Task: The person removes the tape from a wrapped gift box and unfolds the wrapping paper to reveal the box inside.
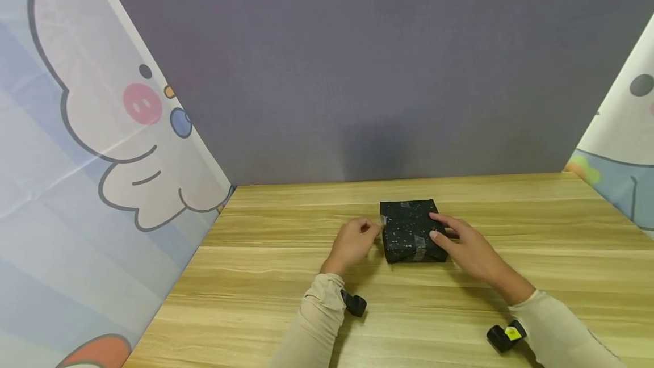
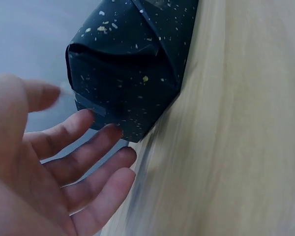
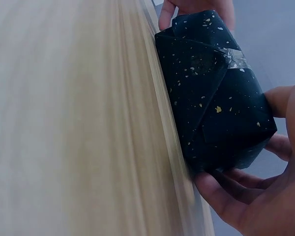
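A small box wrapped in black paper with white and gold flecks lies on the wooden table. Clear tape crosses its near top edge, and another bit of tape shows at its left edge. My right hand holds the box from the right, thumb and fingers around its corner and side. At the left end is my left hand. In the left wrist view its thumb and forefinger stand apart, close to a folded paper end, with a short clear strip by the thumb tip.
The wooden table runs back to a grey panel. Cartoon-printed sheets hang at the left and right sides. Black wrist cameras are strapped at both sleeves.
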Demonstrator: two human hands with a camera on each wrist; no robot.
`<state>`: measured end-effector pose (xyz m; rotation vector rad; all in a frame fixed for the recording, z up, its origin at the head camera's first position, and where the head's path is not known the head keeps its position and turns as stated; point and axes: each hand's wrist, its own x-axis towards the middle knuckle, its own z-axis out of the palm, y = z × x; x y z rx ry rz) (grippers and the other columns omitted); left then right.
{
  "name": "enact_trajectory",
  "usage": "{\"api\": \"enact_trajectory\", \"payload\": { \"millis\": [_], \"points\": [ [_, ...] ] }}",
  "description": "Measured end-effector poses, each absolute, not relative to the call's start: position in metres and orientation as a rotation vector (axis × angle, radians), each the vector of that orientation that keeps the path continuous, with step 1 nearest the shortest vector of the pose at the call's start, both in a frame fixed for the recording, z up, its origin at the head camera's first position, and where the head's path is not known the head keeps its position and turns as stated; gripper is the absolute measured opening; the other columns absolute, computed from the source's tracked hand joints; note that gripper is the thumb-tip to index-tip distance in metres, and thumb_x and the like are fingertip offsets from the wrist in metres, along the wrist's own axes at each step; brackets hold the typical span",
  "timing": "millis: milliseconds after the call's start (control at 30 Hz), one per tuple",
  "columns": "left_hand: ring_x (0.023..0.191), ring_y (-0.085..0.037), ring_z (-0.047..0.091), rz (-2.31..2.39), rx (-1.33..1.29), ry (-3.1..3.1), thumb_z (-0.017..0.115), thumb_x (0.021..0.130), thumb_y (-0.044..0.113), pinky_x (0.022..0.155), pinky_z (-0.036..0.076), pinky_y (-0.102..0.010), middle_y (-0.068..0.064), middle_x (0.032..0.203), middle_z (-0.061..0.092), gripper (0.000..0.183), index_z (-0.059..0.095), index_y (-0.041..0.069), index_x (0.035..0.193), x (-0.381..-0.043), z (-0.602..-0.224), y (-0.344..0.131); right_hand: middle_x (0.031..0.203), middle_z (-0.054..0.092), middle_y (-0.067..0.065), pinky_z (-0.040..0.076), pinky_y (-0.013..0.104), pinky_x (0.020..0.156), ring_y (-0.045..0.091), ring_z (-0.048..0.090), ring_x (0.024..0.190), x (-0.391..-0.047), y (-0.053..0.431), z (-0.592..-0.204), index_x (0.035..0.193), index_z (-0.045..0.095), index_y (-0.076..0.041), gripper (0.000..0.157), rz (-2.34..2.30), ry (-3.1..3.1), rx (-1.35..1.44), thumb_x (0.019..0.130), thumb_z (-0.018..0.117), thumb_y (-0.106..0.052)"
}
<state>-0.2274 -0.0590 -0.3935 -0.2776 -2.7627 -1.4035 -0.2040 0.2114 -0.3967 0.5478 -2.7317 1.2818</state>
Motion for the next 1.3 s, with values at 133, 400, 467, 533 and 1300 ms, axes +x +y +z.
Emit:
{"api": "enact_trajectory", "payload": {
  "millis": [133, 400, 467, 533, 1300],
  "points": [
    [0.079, -0.011, 0.060, -1.428, -0.312, -2.801, 0.052, 0.095, 0.066, 0.072, 0.050, -0.036, 0.007, 0.094, 0.068, 0.048, 0.072, 0.022, 0.101, -0.226, -0.393, -0.060, 0.148, 0.040, 0.031, 0.045, 0.065, 0.092, 0.052, 0.049, 0.124, -0.204, 0.209, -0.395, 0.153, 0.041, -0.005, 0.059, 1.269, -2.732, 0.530, 0.105, 0.052, -0.038],
    [0.093, -0.009, 0.062, -1.321, -0.448, -2.935, 0.071, 0.083, 0.067, 0.081, 0.052, -0.036, 0.011, 0.102, 0.066, 0.054, 0.069, 0.022, 0.114, -0.222, -0.387, -0.061, 0.142, 0.046, 0.032, 0.046, 0.064, 0.091, 0.051, 0.052, 0.121, -0.204, 0.206, -0.394, 0.149, 0.044, -0.004, 0.058, 1.268, -2.735, 0.481, 0.104, 0.055, -0.039],
    [0.093, -0.009, 0.062, -1.299, -0.466, -2.954, 0.075, 0.080, 0.064, 0.081, 0.052, -0.035, 0.011, 0.102, 0.066, 0.056, 0.069, 0.021, 0.116, -0.222, -0.384, -0.062, 0.139, 0.049, 0.032, 0.048, 0.063, 0.090, 0.050, 0.055, 0.119, -0.204, 0.206, -0.394, 0.148, 0.046, -0.005, 0.056, 1.255, -2.742, 0.457, 0.105, 0.053, -0.040],
    [0.095, -0.010, 0.062, -1.286, -0.476, -2.963, 0.077, 0.079, 0.062, 0.082, 0.052, -0.035, 0.011, 0.104, 0.066, 0.058, 0.067, 0.020, 0.118, -0.221, -0.382, -0.063, 0.135, 0.053, 0.031, 0.050, 0.060, 0.086, 0.048, 0.058, 0.114, -0.203, 0.207, -0.393, 0.145, 0.049, -0.007, 0.053, 1.236, -2.740, 0.430, 0.105, 0.051, -0.041],
    [0.110, -0.018, 0.063, -1.418, -0.469, -2.903, 0.070, 0.095, 0.035, 0.086, 0.053, -0.037, 0.003, 0.127, 0.065, 0.047, 0.062, 0.021, 0.138, -0.225, -0.381, -0.071, 0.134, 0.052, 0.027, 0.048, 0.059, 0.088, 0.044, 0.056, 0.113, -0.202, 0.207, -0.392, 0.128, 0.062, -0.001, 0.036, 1.101, -2.622, 0.536, 0.102, 0.060, -0.025]
  ]
}}
